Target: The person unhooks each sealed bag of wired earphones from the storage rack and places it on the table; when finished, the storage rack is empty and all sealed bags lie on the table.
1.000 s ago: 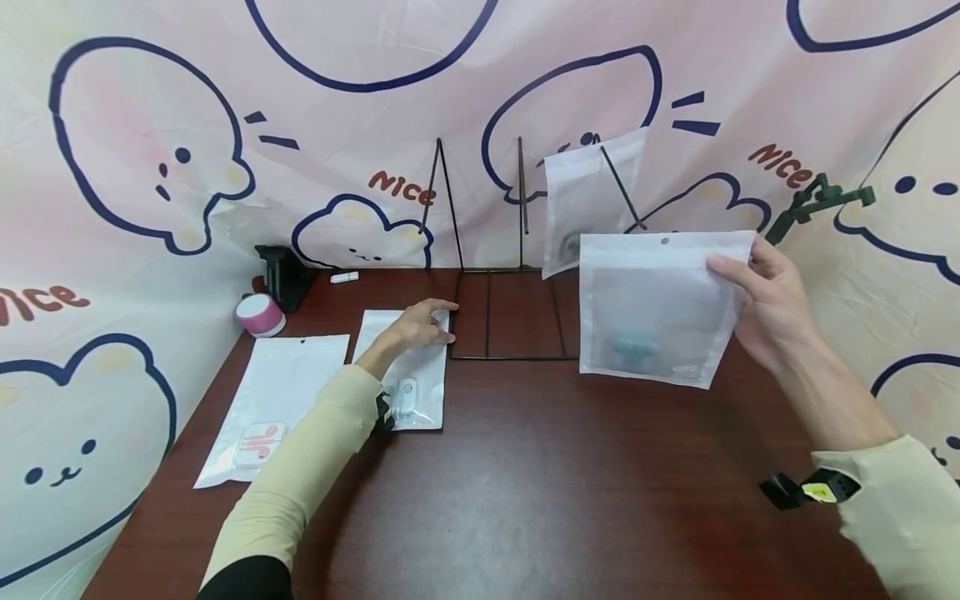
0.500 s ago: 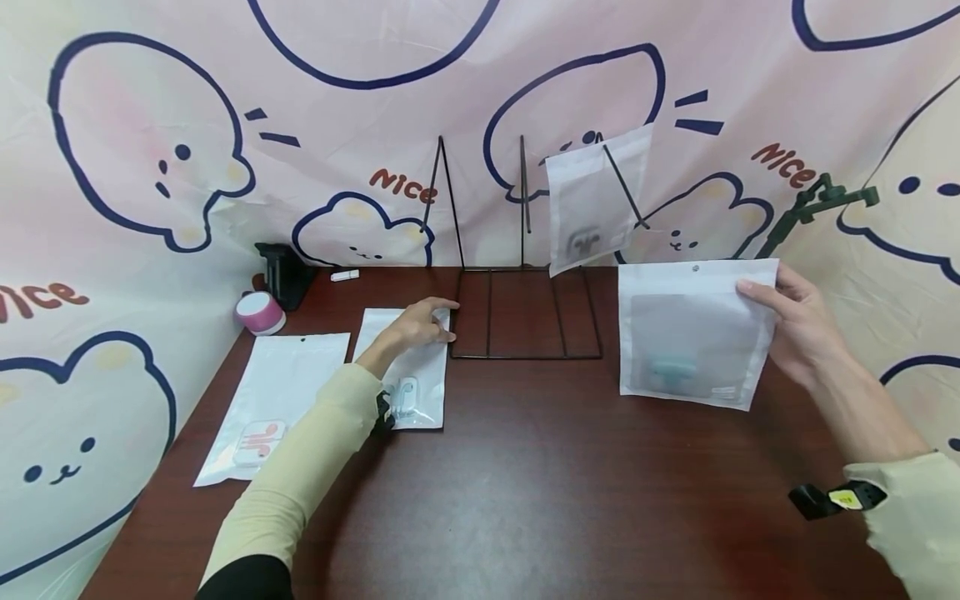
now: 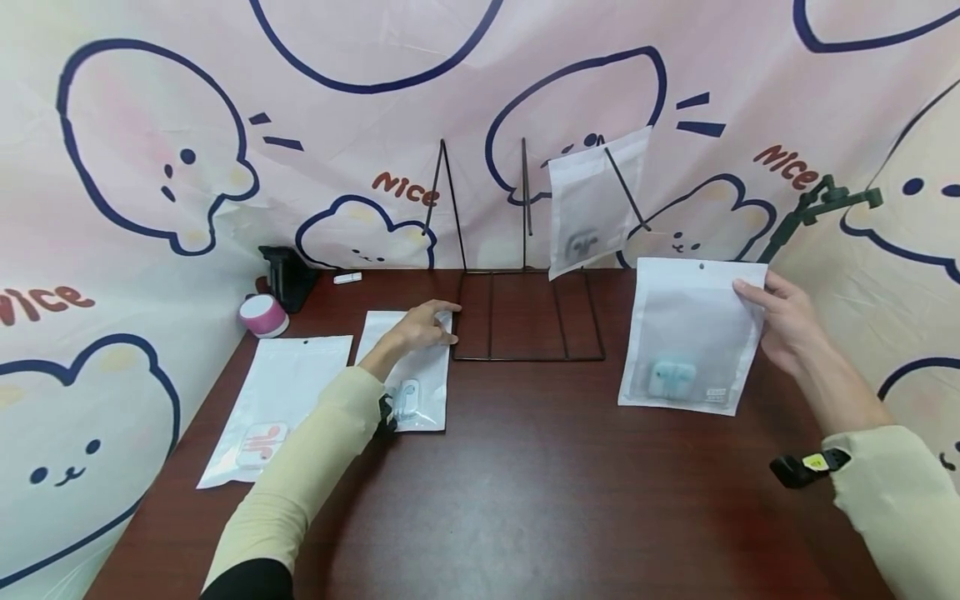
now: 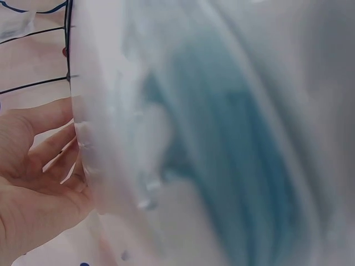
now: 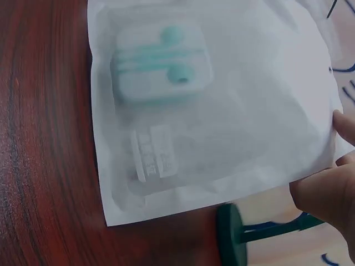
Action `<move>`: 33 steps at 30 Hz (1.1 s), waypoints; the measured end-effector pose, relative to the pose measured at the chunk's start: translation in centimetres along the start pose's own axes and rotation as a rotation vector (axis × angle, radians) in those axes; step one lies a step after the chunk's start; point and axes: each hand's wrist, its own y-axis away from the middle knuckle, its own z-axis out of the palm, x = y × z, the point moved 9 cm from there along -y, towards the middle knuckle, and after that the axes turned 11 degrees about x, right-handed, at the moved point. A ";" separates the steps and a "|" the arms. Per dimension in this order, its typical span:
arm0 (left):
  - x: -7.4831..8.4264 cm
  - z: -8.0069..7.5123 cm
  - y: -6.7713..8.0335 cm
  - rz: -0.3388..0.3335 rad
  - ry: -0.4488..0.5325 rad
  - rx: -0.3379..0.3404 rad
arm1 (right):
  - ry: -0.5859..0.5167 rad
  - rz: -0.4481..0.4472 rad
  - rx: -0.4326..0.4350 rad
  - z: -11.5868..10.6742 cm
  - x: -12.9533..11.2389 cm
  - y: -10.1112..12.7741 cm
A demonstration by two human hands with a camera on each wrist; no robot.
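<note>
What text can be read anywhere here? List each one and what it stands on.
"Nice" in red on the backdrop, left of the wire stand.
"Nice" on the backdrop, right.
"ice", cut off, at the left edge.
White label on the bag that the right hand holds: too blurred to read.

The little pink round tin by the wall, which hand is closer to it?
Left. The left hand rests on a white pouch near the pink round tin; the right hand holds another white pouch across the table.
</note>
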 end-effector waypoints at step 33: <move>-0.2 0.1 0.1 -0.032 0.007 -0.007 | 0.546 0.069 0.126 -0.4 9.1 -5.8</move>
